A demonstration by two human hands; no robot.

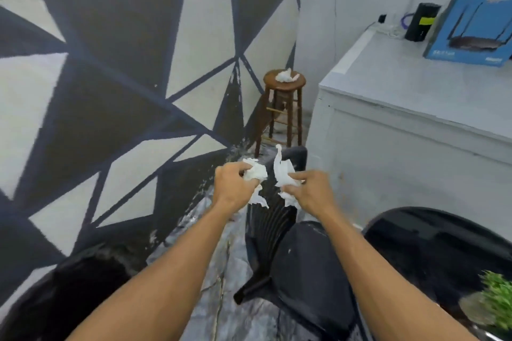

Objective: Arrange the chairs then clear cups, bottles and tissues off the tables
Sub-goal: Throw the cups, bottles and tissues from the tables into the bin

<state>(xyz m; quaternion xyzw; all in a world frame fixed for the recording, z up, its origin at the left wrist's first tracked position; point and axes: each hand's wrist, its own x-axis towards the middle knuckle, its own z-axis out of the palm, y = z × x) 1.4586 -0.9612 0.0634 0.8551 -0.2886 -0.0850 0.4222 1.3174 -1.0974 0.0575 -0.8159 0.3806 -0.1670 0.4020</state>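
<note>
Head view looks down my two bare forearms, stretched out over a black chair [302,266]. My left hand [232,191] has its fingers curled tight around a crumpled white tissue [256,171], with a loose tail hanging below the palm. My right hand [313,191] pinches a second tissue [282,171] between thumb and fingertips, a strip sticking upward. The two hands sit near each other without touching. Farther off, a wooden stool [285,86] stands in the corner with another tissue wad [286,75] on its seat. A round black table [443,241] lies at my right.
</note>
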